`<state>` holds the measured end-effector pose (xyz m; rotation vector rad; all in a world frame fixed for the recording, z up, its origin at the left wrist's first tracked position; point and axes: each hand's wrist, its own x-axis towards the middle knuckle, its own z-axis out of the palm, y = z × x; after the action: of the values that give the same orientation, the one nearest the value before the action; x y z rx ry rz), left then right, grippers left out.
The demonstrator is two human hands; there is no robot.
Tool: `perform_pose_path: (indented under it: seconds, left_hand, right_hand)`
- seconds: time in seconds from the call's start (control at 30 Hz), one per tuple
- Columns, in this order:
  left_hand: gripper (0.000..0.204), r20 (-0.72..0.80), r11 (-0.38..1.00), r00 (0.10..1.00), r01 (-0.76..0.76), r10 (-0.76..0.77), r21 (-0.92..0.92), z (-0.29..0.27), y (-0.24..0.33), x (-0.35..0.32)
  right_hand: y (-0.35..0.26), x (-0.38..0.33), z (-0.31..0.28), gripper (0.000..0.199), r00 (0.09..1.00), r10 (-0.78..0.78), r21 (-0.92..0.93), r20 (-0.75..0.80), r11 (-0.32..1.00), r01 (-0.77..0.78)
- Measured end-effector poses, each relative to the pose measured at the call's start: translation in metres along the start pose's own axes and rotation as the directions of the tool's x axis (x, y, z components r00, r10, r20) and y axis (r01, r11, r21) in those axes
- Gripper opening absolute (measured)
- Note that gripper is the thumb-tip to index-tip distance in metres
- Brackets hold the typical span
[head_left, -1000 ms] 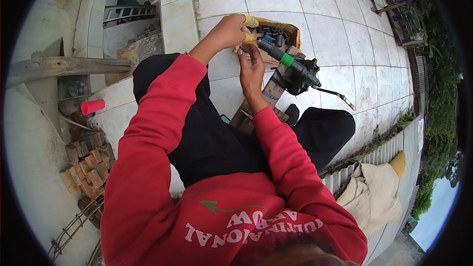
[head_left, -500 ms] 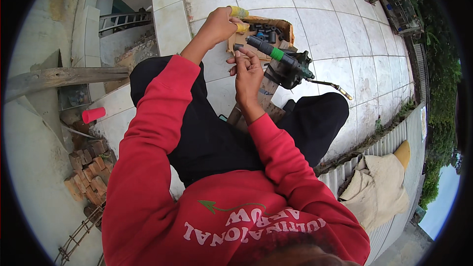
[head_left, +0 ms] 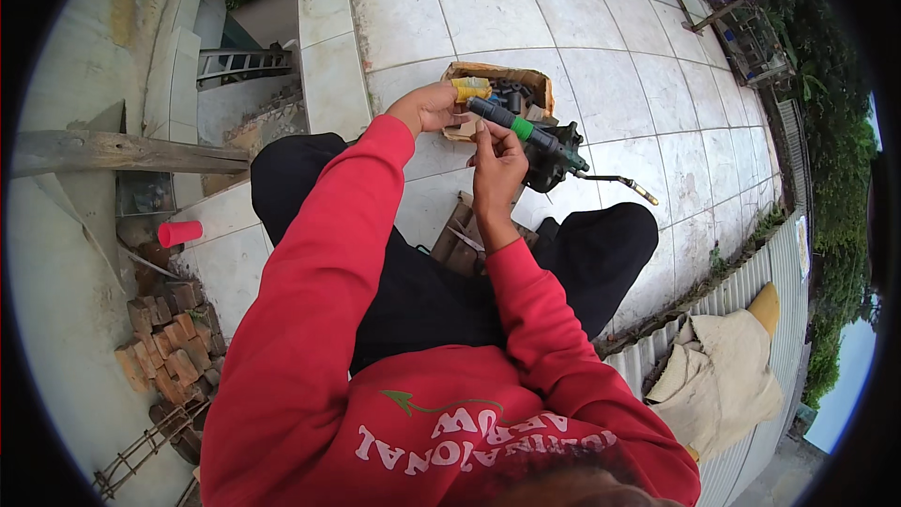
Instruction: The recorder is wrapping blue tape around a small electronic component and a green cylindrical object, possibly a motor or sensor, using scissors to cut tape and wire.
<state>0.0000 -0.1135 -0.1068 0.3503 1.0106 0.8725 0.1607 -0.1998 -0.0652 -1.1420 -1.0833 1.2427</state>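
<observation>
My left hand (head_left: 434, 108), with yellow wrapping (head_left: 471, 87) on its fingers, is closed beside the free end of a dark rod (head_left: 490, 111) with a green band. What lies in its fingertips is hidden or too small to name. My right hand (head_left: 497, 172) is just below the rod, thumb and fingers pinched near the left fingertips; I cannot make out what it grips. The rod sticks out from a dark metal device (head_left: 560, 158) with a thin brass-tipped lever (head_left: 624, 180). Behind it sits a worn cardboard box (head_left: 547, 92) holding several black cylindrical pieces (head_left: 511, 94).
Wooden blocks (head_left: 460, 237) lie between my legs on white floor tiles (head_left: 648, 94). On the left are a red cup (head_left: 180, 233), stacked bricks (head_left: 169, 347) and a wooden beam (head_left: 131, 150). A beige cloth (head_left: 718, 376) covers corrugated sheeting (head_left: 765, 268) at right.
My left hand has come down and right to the rod's end. My right hand has moved slightly right and down, and the small dark cylinder at its fingertips is no longer visible.
</observation>
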Motion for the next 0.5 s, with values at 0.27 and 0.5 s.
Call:
perform_pose_path:
  seconds: [0.27, 0.5]
  left_hand:
    - [0.024, -0.071, 0.93, 0.985, -0.172, 0.157, -0.326, 0.0, -0.095, -0.012]
    - [0.036, -0.503, 0.804, 0.686, -0.595, 0.525, 0.027, 0.074, -0.084, -0.095]
  right_hand:
    - [0.005, -0.003, 0.003, 0.015, 0.999, -0.037, -0.054, 0.023, 0.998, 0.039]
    - [-0.001, 0.001, -0.007, 0.012, 0.999, -0.039, -0.12, 0.006, 0.992, 0.039]
